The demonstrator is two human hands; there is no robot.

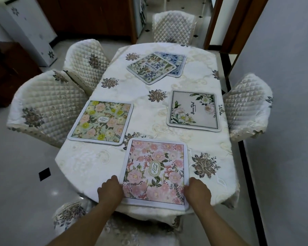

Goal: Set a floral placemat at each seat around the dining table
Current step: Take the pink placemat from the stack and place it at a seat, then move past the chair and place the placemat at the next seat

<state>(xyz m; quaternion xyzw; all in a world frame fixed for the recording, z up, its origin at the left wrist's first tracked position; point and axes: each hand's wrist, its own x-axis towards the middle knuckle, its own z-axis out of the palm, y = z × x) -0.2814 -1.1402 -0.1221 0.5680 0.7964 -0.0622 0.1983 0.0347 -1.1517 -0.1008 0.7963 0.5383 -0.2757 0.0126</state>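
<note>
A pink floral placemat (155,172) marked GARDEN lies flat at the near end of the dining table (89,162). My left hand (110,191) grips its left edge and my right hand (196,191) grips its right edge. A yellow and pink placemat (101,122) lies at the left seat. A white placemat (194,110) with white flowers lies at the right seat. At the far end, a green-toned placemat (150,68) overlaps a blue floral placemat (175,61) beneath it.
Quilted cream chairs stand around the table: two on the left (46,107) (86,63), one on the right (247,110), one at the far end (173,27), one just below me (69,217). A grey wall (283,157) runs close along the right.
</note>
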